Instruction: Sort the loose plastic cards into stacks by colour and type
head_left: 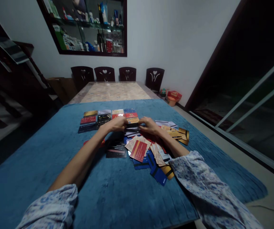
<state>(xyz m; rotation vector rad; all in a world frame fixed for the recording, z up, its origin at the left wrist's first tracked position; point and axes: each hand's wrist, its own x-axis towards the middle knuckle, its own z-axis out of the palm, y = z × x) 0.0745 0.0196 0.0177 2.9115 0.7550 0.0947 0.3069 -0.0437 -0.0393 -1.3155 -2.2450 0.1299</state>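
Note:
My left hand (118, 124) and my right hand (149, 125) face each other over the cards. Their fingers are closed at the two side edges of a yellow-orange card (132, 120). Behind and left of them, plastic cards lie in rows, among them a gold card (90, 113), a red card (88, 120) and a black card (104, 117). Nearer to me is a loose, overlapping heap: a red card (138, 150) on top, blue cards (158, 174) at the front. Gold cards (176, 135) spread beside my right forearm. A dark card (116, 149) lies below my left wrist.
A blue cloth (56, 152) covers the near part of the table; its stone-patterned top (120, 90) shows beyond. Several dark chairs (104, 73) stand at the far end. A glass-shelved wall cabinet (94, 54) hangs behind. An orange bin (172, 101) stands on the floor at right.

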